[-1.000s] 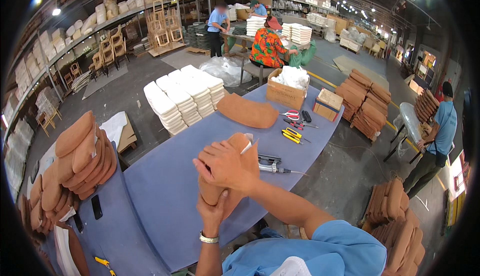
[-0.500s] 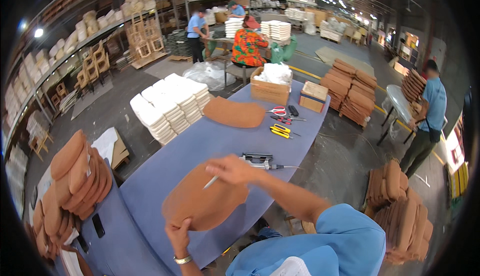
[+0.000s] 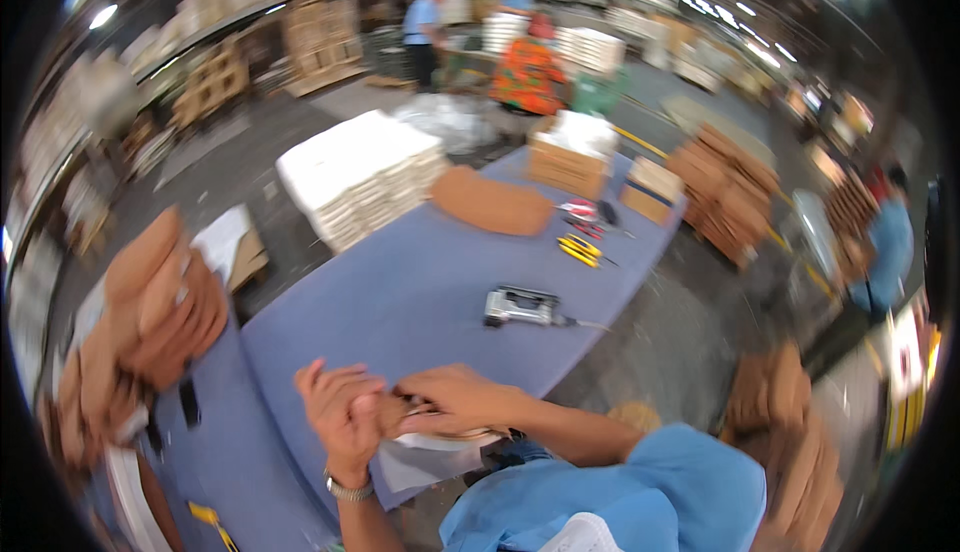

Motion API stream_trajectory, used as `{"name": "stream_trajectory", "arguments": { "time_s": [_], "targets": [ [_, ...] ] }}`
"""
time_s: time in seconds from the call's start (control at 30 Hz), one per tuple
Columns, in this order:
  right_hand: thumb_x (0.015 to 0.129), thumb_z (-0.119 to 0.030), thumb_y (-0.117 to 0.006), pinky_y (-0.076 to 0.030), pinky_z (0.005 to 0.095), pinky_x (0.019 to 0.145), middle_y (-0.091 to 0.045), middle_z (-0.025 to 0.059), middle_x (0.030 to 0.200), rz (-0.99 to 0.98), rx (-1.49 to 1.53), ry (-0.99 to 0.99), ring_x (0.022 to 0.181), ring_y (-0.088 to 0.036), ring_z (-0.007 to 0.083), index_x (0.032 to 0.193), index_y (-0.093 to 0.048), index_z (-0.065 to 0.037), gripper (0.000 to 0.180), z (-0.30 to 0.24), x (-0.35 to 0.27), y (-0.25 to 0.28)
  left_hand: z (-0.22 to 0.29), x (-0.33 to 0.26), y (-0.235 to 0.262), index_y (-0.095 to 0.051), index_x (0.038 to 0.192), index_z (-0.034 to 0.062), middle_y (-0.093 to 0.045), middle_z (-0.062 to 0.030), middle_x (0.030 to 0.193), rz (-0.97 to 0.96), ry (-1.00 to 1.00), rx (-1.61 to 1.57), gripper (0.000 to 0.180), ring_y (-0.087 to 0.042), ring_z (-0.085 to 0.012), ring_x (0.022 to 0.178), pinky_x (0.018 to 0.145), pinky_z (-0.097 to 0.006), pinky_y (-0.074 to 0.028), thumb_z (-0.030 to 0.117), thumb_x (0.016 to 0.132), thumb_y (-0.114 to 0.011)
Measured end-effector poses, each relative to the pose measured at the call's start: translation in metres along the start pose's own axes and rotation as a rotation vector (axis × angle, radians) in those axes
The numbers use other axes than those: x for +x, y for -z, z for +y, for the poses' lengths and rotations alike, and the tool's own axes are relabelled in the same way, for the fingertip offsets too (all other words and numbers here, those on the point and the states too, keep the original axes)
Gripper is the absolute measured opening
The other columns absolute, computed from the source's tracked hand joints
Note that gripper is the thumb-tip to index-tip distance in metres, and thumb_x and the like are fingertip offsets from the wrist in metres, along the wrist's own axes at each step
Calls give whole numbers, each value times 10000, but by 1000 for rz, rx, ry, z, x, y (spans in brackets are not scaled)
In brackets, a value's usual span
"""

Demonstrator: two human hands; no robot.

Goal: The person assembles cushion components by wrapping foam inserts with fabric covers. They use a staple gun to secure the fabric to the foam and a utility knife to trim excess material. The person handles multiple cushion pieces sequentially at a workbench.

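At the near edge of the blue-covered table point(image 3: 350, 302), my right hand point(image 3: 455, 397) is closed over the edge of a brown seat panel point(image 3: 395, 420). The panel is tipped up and mostly hidden by my hands, with a pale underside or sheet showing below them. My left hand point(image 3: 340, 412), with a watch at the wrist, is raised beside it, fingers stretched and apart, slightly blurred. Beyond my hands lies a silver air staple gun point(image 3: 522, 307) with its hose running right.
Another brown panel point(image 3: 490, 200), yellow-handled cutters point(image 3: 580, 250), red-handled scissors point(image 3: 580, 210) and two cartons point(image 3: 568, 167) occupy the table's far end. Brown cushions point(image 3: 165, 302) are heaped at left, white pads point(image 3: 360, 177) beyond the table. A co-worker point(image 3: 885, 252) stands at right.
The brown panel, lying flat before, is now tipped up near me. My left hand has let go of its edge and risen; the white pen-like stick in my right hand no longer shows.
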State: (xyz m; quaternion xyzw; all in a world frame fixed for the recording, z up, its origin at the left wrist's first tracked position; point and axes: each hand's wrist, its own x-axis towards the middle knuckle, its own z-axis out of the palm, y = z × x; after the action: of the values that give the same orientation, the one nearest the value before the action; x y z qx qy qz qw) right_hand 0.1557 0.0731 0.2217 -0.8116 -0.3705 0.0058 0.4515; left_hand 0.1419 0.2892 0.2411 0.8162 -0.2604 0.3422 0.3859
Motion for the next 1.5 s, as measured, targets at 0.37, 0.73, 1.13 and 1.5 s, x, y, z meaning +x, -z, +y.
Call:
{"name": "stream_trajectory", "arguments": {
  "time_s": [0.37,0.73,1.13,1.5],
  "targets": [
    [855,-102,-761,-532,396,669,-660,151,853,-22,41,22,732,-676,327,968,-660,4,185,13,-21,3,-14,14,-12,-702,715,89,-655,-5,687,77,86,-219,317,-610,-178,733,1066,-455,-413,297,954,-711],
    [958,-97,-618,-414,411,574,-525,146,702,-102,239,128,602,-529,303,884,-610,41,156,56,0,-1,-28,27,-36,-709,747,71,-706,-8,751,270,161,-279,373,-628,-184,847,1101,-435,-393,263,1036,-569],
    [1052,-215,-561,-408,355,581,-554,35,641,-274,411,32,649,-492,121,868,-632,30,315,183,-24,33,-9,14,-134,-455,1547,52,-330,-154,1677,322,342,-309,542,-246,-326,1570,1281,-460,-159,368,1109,-416],
    [1063,-235,-546,-467,368,620,-665,116,747,-290,556,115,704,-577,152,979,-664,73,340,197,-9,44,81,-117,-198,-470,1536,92,-616,-229,1365,248,1130,-1,610,-634,-386,1206,1010,-451,-503,501,1085,-440]
  ]
}}
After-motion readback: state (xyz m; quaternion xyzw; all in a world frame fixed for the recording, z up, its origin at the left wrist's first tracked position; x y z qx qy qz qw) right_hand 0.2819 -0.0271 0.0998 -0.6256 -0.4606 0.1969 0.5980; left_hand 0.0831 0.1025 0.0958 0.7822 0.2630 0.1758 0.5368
